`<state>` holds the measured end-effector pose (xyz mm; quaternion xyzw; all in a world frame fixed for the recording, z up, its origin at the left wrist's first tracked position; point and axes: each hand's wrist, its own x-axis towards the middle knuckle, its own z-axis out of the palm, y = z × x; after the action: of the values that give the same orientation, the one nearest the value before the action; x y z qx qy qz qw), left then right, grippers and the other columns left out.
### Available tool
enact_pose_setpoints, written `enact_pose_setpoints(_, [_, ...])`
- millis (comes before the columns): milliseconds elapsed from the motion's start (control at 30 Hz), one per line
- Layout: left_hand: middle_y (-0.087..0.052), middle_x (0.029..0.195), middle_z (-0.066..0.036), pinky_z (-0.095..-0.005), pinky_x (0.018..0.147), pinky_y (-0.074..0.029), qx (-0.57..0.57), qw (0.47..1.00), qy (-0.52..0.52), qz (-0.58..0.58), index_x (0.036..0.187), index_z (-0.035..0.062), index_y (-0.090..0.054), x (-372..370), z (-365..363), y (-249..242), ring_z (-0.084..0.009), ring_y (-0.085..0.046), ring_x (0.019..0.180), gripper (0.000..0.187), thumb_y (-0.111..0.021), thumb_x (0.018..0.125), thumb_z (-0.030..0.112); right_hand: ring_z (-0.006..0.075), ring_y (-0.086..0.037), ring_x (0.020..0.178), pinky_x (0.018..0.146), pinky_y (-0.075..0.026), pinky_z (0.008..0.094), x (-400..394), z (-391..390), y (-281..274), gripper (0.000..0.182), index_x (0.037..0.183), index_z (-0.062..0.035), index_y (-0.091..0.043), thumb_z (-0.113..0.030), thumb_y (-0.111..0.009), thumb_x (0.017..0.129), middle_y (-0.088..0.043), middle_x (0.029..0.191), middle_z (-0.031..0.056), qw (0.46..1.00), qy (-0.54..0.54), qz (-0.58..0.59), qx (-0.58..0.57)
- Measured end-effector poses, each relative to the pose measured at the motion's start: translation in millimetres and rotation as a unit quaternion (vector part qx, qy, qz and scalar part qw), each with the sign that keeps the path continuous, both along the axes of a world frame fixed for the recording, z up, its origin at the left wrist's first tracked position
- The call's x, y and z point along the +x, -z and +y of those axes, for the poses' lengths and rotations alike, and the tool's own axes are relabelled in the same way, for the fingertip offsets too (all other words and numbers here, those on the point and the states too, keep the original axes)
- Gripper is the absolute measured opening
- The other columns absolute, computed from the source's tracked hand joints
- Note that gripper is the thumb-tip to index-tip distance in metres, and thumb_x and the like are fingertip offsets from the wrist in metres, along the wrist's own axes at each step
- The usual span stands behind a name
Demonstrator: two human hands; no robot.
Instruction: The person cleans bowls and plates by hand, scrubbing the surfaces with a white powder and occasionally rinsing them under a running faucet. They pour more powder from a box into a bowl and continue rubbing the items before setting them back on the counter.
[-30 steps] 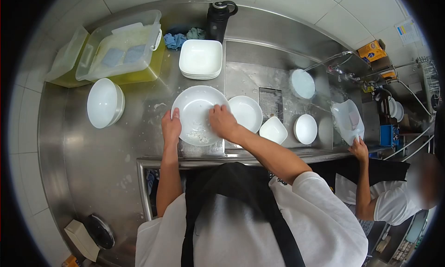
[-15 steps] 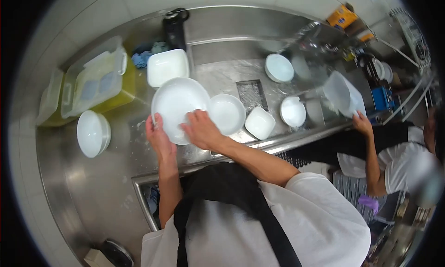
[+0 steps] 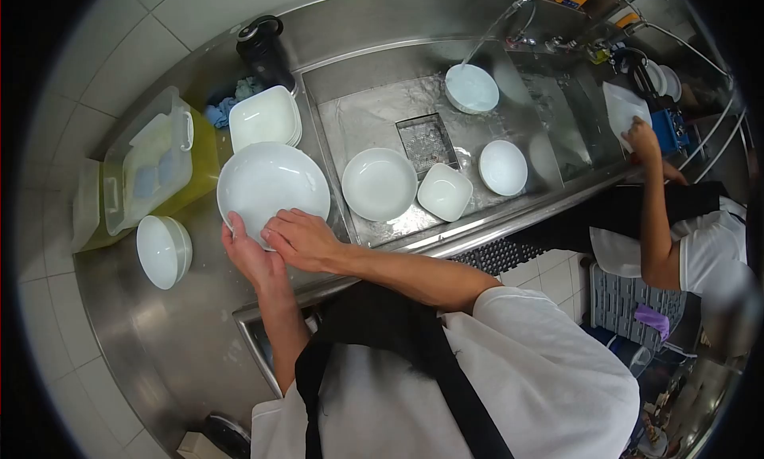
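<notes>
A large round white bowl (image 3: 274,180) is between my two hands, over the steel counter left of the sink. My left hand (image 3: 248,252) grips its near left rim from the outside. My right hand (image 3: 301,238) rests at the near rim, its fingers bent over the edge and close together. Just behind the bowl stands a stack of square white dishes (image 3: 265,118). In the sink to the right lie a round white dish (image 3: 380,184), a small squarish bowl (image 3: 445,192) and a round bowl (image 3: 503,167).
Water runs onto another bowl (image 3: 472,89) in the sink (image 3: 350,101). Yellowish plastic tubs (image 3: 151,164) and stacked bowls (image 3: 163,252) stand left. A black bottle (image 3: 264,54) stands behind. A co-worker (image 3: 676,220) at the right holds a white container (image 3: 625,113).
The large bowl and my hands have moved left, away from the round dish. My right hand has gone from inside the bowl to its near rim. The co-worker's container has moved right.
</notes>
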<state>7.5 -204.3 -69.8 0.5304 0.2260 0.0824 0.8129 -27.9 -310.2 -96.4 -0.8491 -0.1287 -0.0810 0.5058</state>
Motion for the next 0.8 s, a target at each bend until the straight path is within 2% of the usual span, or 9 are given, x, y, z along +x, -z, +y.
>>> enact_pose_setpoints(100, [-0.056, 0.130, -0.017, -0.0445, 0.093, -0.055, -0.012, 1.000, 0.008, 0.003, 0.140, 0.0005, -0.043, 3, 3, 7, -0.0306, -0.061, 0.114, 0.048, -0.059, 0.103, 0.027, 0.0349, -0.063, 0.090, 0.085, -0.049, 0.0449, 1, -9, 3, 0.020, 0.097, -0.0031, -0.068, -0.020, -0.057, 0.097, -0.066, 0.090, 0.0152, 0.999, -0.008, -0.023, 0.045])
enact_pose_setpoints(167, [-0.057, 0.132, -0.017, -0.0453, 0.095, -0.054, -0.085, 0.996, 0.034, -0.024, 0.139, 0.0004, -0.045, 6, 9, 17, -0.0302, -0.061, 0.116, 0.045, -0.058, 0.103, 0.025, 0.0340, -0.063, 0.093, 0.087, -0.050, 0.0435, 13, -24, 13, 0.020, 0.103, -0.0031, -0.069, -0.018, -0.059, 0.096, -0.067, 0.094, 0.0147, 0.996, -0.078, -0.024, 0.041])
enact_pose_setpoints(233, [-0.056, 0.135, -0.017, -0.0456, 0.099, -0.052, -0.105, 0.994, 0.019, -0.030, 0.140, 0.0001, -0.046, 3, 11, 16, -0.0302, -0.059, 0.120, 0.044, -0.056, 0.104, 0.022, 0.0272, -0.064, 0.089, 0.086, -0.051, 0.0382, 12, -55, 9, 0.025, 0.113, -0.0029, -0.067, -0.021, -0.062, 0.096, -0.067, 0.095, 0.0134, 0.990, 0.054, -0.098, 0.084])
enact_pose_setpoints(300, [-0.055, 0.137, -0.017, -0.0463, 0.103, -0.050, -0.137, 0.988, 0.046, -0.052, 0.143, -0.0001, -0.044, 2, -1, 11, -0.0310, -0.058, 0.124, 0.047, -0.056, 0.103, 0.022, 0.0199, -0.063, 0.084, 0.081, -0.051, 0.0320, -1, -128, -18, 0.039, 0.127, -0.0017, -0.059, -0.027, -0.065, 0.098, -0.066, 0.092, 0.0101, 0.969, 0.213, 0.079, 0.099])
enact_pose_setpoints(367, [-0.054, 0.139, -0.017, -0.0468, 0.105, -0.049, -0.149, 0.984, 0.082, -0.047, 0.144, -0.0004, -0.043, 4, -15, 13, -0.0312, -0.056, 0.126, 0.049, -0.055, 0.103, 0.023, 0.0201, -0.065, 0.084, 0.075, -0.053, 0.0327, -11, -169, 2, 0.057, 0.134, 0.0023, -0.052, -0.041, -0.065, 0.098, -0.064, 0.097, 0.0112, 0.946, 0.176, 0.221, 0.157])
enact_pose_setpoints(500, [-0.055, 0.138, -0.016, -0.0472, 0.107, -0.048, -0.207, 0.966, 0.154, -0.023, 0.144, -0.0005, -0.044, 16, -68, 34, -0.0313, -0.056, 0.126, 0.049, -0.056, 0.103, 0.023, 0.0143, -0.064, 0.081, 0.070, -0.052, 0.0291, -45, -210, 0, 0.054, 0.132, 0.0022, -0.053, -0.038, -0.064, 0.099, -0.063, 0.097, 0.0074, 0.896, 0.106, 0.303, 0.305])
enact_pose_setpoints(567, [-0.056, 0.138, -0.016, -0.0470, 0.107, -0.047, -0.215, 0.957, 0.193, -0.023, 0.144, -0.0005, -0.044, 15, -102, 41, -0.0313, -0.056, 0.127, 0.049, -0.056, 0.103, 0.023, 0.0108, -0.061, 0.077, 0.067, -0.049, 0.0258, -60, -228, -9, 0.050, 0.132, 0.0008, -0.053, -0.037, -0.063, 0.101, -0.064, 0.099, 0.0062, 0.823, 0.065, 0.326, 0.461])
enact_pose_setpoints(700, [-0.056, 0.138, -0.016, -0.0466, 0.107, -0.046, -0.251, 0.925, 0.285, 0.022, 0.144, 0.0000, -0.044, 18, -170, 57, -0.0304, -0.055, 0.128, 0.048, -0.055, 0.103, 0.024, 0.0119, -0.064, 0.078, 0.068, -0.051, 0.0256, -79, -273, 8, 0.035, 0.121, 0.0012, -0.061, -0.025, -0.063, 0.098, -0.068, 0.097, 0.0079, 0.889, 0.087, 0.305, 0.329])
enact_pose_setpoints(800, [-0.054, 0.140, -0.016, -0.0467, 0.108, -0.045, -0.274, 0.894, 0.354, 0.027, 0.145, 0.0019, -0.043, 15, -199, 67, -0.0286, -0.052, 0.131, 0.049, -0.055, 0.104, 0.025, 0.0134, -0.064, 0.076, 0.066, -0.052, 0.0277, -97, -305, 26, 0.031, 0.116, 0.0044, -0.062, -0.016, -0.060, 0.093, -0.069, 0.094, 0.0097, 0.855, 0.165, 0.303, 0.386])
